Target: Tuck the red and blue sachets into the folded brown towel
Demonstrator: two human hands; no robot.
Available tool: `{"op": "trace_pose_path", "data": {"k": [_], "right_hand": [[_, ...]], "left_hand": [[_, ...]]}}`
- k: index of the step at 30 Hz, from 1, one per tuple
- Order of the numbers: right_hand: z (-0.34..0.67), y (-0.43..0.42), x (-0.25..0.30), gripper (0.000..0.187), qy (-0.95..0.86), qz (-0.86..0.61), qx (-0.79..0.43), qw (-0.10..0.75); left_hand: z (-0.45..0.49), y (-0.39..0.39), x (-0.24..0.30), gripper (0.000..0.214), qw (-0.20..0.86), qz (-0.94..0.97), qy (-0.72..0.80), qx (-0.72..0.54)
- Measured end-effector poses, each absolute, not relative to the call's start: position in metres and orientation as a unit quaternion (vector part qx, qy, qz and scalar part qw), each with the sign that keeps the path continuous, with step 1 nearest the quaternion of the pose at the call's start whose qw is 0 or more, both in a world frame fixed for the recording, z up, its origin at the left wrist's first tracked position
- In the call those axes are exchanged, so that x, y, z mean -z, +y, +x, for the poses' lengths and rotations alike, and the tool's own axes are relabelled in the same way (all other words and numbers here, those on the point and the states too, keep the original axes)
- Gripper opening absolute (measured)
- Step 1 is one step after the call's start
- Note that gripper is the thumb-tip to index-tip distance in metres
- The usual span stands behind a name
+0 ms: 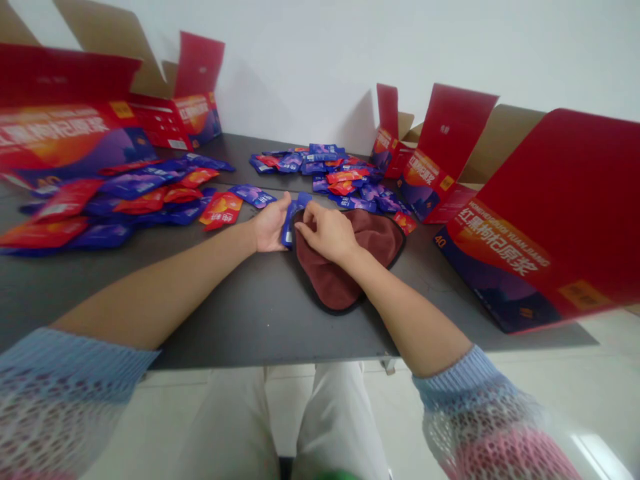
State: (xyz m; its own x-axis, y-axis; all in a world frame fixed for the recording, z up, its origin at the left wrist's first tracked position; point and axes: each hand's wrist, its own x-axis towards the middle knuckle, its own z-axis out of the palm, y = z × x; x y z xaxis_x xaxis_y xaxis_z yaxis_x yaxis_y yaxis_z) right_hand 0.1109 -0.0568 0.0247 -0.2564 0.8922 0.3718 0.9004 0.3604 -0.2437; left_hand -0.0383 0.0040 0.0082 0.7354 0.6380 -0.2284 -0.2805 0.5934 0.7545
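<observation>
Holding a slick blue packet [289,225] in the left hand [273,223], thumb along its edge, against the left side of a soft brown cloth [340,293], rounded at the corners and bound in black. Resting the right hand [327,230] on the cloth, fingers bent and drawn together; cannot tell whether pinching anything. Heaped beyond, on the smooth grey counter [225,320]: crinkly red and blue pouches [133,183]. At both sides: open cardboard boxes [565,213], glossy red outside, plain brown inside, printed "红黑枸杞原浆", "YUANJIANG" and "40".

Dark grey table [225,313], piled red and blue sachets [346,177], open red cartons [560,220]
</observation>
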Motion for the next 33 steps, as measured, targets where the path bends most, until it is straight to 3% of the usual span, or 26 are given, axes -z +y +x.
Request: {"op": "trace_pose_path", "data": {"k": [9,15,23,28,33], "right_hand": [[0.12,-0.048,-0.029,0.026,-0.854,-0.443,-0.125,0.244],[0.122,-0.053,-0.034,0.026,-0.877,-0.413,-0.159,0.184],[0.131,-0.038,-0.03,0.022,-0.81,-0.531,-0.052,0.242],[0.149,-0.028,-0.02,0.017,-0.73,-0.652,0.019,0.203],[0.143,-0.028,-0.011,0.02,-0.744,-0.626,0.069,0.223]], "left_hand": [[-0.034,0.001,-0.014,0.073,0.847,0.366,0.28,-0.267],[-0.033,0.008,-0.01,0.064,0.834,0.391,0.317,-0.227],[-0.039,0.015,-0.003,0.059,0.843,0.414,0.283,-0.194],[-0.043,0.009,-0.005,0.062,0.851,0.411,0.276,-0.174],[-0.045,0.011,-0.007,0.063,0.857,0.402,0.259,-0.194]]}}
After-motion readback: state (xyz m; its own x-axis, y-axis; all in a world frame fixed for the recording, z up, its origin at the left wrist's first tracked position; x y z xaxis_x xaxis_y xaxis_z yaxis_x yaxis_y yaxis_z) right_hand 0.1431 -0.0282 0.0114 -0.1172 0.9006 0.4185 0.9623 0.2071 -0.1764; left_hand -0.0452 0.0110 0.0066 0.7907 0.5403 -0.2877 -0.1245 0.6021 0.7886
